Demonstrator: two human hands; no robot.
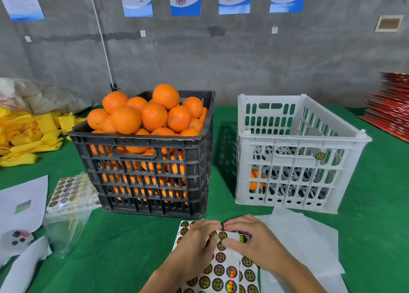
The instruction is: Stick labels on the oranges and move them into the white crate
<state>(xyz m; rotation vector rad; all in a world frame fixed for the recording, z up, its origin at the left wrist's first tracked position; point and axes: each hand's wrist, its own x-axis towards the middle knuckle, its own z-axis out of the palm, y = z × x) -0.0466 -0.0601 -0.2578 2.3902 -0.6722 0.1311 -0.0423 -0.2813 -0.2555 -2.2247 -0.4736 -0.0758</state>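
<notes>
A black crate (141, 177) on the green table is heaped with oranges (152, 115). To its right stands the white crate (294, 153), with one orange (255, 180) showing through its slotted wall and a round label stuck on its front. A label sheet (219, 270) of round gold-and-black stickers lies at the front edge. My left hand (194, 244) and my right hand (250, 239) both rest on the sheet's top end, fingers curled, pinching its bent upper edge. Which sticker the fingertips hold is hidden.
More label sheets (66, 193) lie in a clear plastic bag left of the black crate. Yellow foam sleeves (28, 135) are piled at the far left, white papers (309, 248) lie under the sheet on the right, and red flat boxes (389, 107) are stacked at the far right.
</notes>
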